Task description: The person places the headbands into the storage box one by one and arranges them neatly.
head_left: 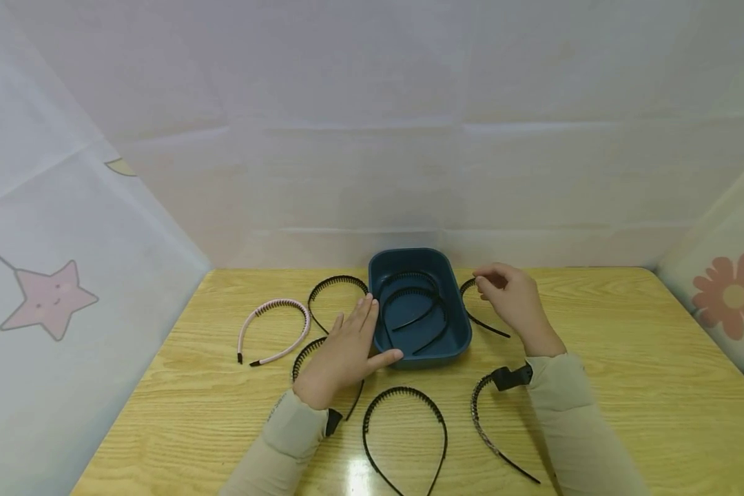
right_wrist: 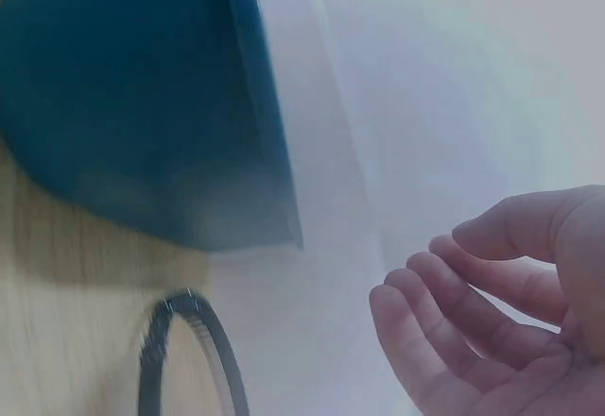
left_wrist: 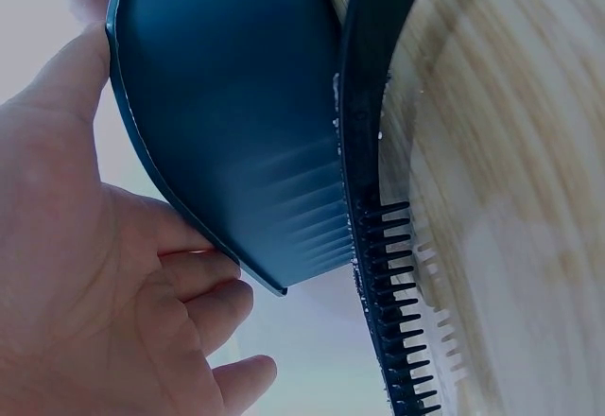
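The dark blue bin [head_left: 421, 359] stands at the back middle of the table, with two black toothed headbands [head_left: 412, 293] inside. My left hand [head_left: 346, 348] rests on its left rim, fingers straight and thumb spread over the near corner. In the left wrist view those fingers touch the rim of the bin [left_wrist: 222, 132]. My right hand [head_left: 513, 296] hovers beyond the bin's right side, fingers loosely bent and apart from the thumb. Close beneath it lies a black headband [head_left: 488, 327]. In the right wrist view the hand [right_wrist: 492, 303] holds nothing, with that headband [right_wrist: 151, 359] below.
A pink headband [head_left: 275, 302] lies at the left. Black headbands lie behind [head_left: 337, 278] and partly under [head_left: 306, 350] my left hand. Another black headband [head_left: 403, 390] lies in front, and a patterned headband [head_left: 480, 427] beside my right forearm. Printed cloth [head_left: 372, 186] borders the wooden table [head_left: 626, 331].
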`<move>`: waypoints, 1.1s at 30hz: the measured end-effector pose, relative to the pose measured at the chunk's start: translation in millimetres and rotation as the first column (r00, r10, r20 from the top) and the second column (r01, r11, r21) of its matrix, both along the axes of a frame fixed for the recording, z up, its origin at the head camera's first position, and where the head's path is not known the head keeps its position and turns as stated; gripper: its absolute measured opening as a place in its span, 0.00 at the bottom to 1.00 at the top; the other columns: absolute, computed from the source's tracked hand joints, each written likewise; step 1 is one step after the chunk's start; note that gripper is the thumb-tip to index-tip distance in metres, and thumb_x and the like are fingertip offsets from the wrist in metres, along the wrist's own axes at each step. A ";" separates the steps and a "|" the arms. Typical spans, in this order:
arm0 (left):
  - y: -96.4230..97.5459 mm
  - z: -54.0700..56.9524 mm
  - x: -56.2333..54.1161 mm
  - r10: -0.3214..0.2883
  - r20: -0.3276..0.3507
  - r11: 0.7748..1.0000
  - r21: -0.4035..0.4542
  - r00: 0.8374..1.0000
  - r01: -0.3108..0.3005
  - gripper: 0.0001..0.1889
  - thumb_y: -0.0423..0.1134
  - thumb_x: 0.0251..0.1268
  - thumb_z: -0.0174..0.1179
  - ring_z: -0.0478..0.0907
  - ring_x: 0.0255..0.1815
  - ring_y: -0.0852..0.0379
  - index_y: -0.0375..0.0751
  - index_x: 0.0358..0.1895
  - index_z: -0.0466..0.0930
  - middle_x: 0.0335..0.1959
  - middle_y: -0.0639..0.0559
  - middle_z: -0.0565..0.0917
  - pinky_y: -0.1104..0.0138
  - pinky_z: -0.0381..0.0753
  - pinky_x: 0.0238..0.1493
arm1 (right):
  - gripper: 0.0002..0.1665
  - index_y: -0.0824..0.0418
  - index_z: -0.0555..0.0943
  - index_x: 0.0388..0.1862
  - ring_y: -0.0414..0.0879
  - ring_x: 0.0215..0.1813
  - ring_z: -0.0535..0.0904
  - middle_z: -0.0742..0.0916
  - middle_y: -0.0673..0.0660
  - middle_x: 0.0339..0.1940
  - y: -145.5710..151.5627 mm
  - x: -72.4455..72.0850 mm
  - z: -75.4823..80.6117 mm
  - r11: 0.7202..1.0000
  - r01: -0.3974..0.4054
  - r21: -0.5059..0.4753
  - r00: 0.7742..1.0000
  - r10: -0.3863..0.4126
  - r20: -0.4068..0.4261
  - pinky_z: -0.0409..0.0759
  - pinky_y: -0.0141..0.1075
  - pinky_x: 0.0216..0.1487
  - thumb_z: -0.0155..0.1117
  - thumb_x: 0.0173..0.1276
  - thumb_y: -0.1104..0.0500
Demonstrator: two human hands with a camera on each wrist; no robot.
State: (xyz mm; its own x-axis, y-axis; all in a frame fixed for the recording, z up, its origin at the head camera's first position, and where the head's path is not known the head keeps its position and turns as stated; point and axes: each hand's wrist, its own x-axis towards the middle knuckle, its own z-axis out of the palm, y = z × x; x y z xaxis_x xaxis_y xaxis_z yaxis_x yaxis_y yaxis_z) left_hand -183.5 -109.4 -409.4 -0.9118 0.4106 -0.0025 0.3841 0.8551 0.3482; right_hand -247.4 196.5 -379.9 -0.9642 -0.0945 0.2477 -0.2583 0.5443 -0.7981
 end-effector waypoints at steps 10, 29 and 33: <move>-0.2 -1.0 -0.1 -0.004 -0.001 1.000 -0.010 1.000 0.004 0.54 0.73 0.69 0.48 0.38 0.84 0.48 0.37 0.83 0.41 0.84 0.43 0.40 0.44 0.42 0.80 | 0.20 0.66 0.83 0.58 0.59 0.43 0.86 0.87 0.66 0.46 37.5 4.7 -6.8 0.993 0.074 0.087 0.997 -0.073 -0.013 0.85 0.39 0.40 0.56 0.81 0.53; 1.3 2.1 1.0 0.001 -0.005 1.000 -0.012 1.000 -0.001 0.54 0.73 0.69 0.49 0.38 0.84 0.48 0.35 0.82 0.43 0.84 0.41 0.41 0.43 0.42 0.80 | 0.27 0.78 0.74 0.64 0.64 0.49 0.86 0.81 0.76 0.54 85.9 -3.1 -28.5 0.987 0.119 0.112 0.951 -0.146 0.271 0.87 0.50 0.48 0.53 0.80 0.56; 0.7 2.3 0.9 0.003 -0.009 1.000 -0.009 1.000 -0.003 0.54 0.72 0.69 0.49 0.39 0.84 0.47 0.35 0.82 0.43 0.84 0.41 0.42 0.43 0.43 0.80 | 0.28 0.78 0.73 0.65 0.60 0.46 0.86 0.81 0.75 0.54 90.5 -7.0 -35.9 0.987 0.107 0.117 0.930 -0.142 0.340 0.87 0.49 0.47 0.55 0.80 0.55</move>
State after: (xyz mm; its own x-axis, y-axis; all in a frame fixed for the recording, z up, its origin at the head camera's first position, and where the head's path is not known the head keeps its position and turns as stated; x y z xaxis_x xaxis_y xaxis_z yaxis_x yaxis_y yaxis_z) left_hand -182.6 -108.7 -407.1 -0.9130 0.4081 0.0021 0.3848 0.8591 0.3374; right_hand -254.4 286.9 -415.9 -0.9938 0.0253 -0.1080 0.0996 0.6319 -0.7686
